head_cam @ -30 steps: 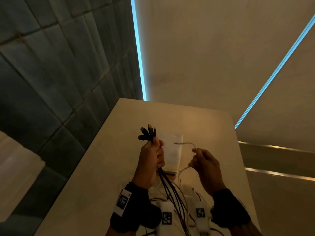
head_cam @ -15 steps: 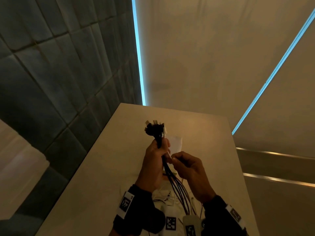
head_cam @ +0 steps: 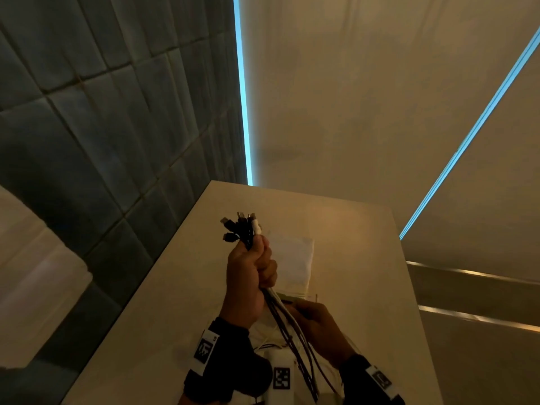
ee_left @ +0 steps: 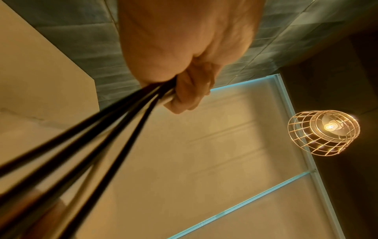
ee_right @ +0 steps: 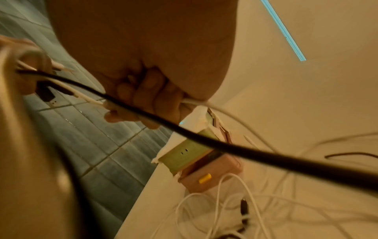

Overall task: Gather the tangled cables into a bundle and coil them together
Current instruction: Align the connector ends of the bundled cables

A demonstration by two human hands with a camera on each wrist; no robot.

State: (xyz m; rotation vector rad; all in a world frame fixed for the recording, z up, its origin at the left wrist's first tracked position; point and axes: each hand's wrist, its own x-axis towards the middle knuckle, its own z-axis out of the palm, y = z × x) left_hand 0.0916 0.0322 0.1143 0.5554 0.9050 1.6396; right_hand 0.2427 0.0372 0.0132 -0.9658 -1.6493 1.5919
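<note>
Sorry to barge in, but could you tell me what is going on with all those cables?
A person is gathering cables into one bundle above a table. The left hand grips the bundle of cables upright just below the connector ends, which stick out above the fist. The right hand, lower down, holds a white cable. More loose cables lie on the table; nothing is coiled yet.

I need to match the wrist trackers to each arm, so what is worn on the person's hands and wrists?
Both hands are bare. The left wrist wears a wide black band with a white tag printed with a black square code. The right wrist wears a matching black band with a similar white coded tag. No sleeves show.
</note>
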